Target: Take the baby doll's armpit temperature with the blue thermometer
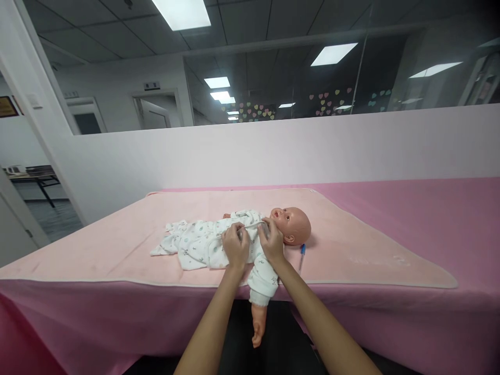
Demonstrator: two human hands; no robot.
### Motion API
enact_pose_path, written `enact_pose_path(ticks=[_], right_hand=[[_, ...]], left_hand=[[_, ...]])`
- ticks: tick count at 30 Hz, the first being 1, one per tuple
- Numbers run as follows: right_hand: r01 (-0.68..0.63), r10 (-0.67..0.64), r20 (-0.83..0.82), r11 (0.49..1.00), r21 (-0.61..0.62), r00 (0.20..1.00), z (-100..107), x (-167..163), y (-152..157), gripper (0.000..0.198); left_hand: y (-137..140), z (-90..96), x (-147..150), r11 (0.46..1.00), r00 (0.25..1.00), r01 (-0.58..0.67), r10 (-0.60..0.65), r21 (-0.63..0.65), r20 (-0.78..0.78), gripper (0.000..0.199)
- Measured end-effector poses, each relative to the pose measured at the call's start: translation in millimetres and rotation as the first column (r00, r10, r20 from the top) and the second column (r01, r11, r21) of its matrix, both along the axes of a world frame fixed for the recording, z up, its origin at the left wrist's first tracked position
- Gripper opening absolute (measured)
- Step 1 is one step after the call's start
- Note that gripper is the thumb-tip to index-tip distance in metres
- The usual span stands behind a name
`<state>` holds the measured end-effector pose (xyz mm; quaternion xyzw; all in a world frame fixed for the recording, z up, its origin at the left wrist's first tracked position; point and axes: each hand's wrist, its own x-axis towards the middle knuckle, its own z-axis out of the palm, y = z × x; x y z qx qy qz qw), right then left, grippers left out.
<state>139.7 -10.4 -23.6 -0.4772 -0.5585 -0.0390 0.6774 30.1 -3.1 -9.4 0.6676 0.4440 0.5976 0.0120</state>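
A baby doll (291, 225) lies on its back with its head to the right. It wears a white baby outfit (205, 242) with a small printed pattern. One doll arm (258, 317) hangs over the table's front edge, its sleeve down to the wrist. At the chest, my left hand (236, 246) is closed in a pinch on the outfit. Nearer the doll's chin, my right hand (272, 240) pinches the outfit's neck area. A thin white strip (253, 225) of the clothing stretches between my fingers; whether it is a tie or an edge I cannot tell.
Beside the doll's head lies a pen (302, 252) with a blue cap. A peach mat (117, 250) is spread over a pink tablecloth (441, 219). Behind the table stands a white wall (273, 151) with a window above it.
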Motion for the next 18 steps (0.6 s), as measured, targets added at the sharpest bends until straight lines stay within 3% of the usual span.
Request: enact_pose_path(ticks=[5,8,18], right_hand=[[0.018,-0.015,0.110,0.999,-0.032,0.994,2.4,-1.1,-1.8,0.016],[0.025,-0.022,0.103,0.999,-0.032,0.994,2.0,-0.9,-0.6,0.016],[0.018,-0.015,0.072,0.999,-0.041,0.997,0.8,-0.7,-0.4,0.016]], left_hand=[[-2.1,0.6,-1.7,0.999,0.998,0.037,-0.037,0.008,-0.048,0.017],[-3.0,1.1,-1.8,0.999,0.995,0.029,-0.026,0.026,-0.097,0.024],[-2.0,0.5,0.1,0.999,0.990,-0.006,0.012,0.046,-0.139,0.017]])
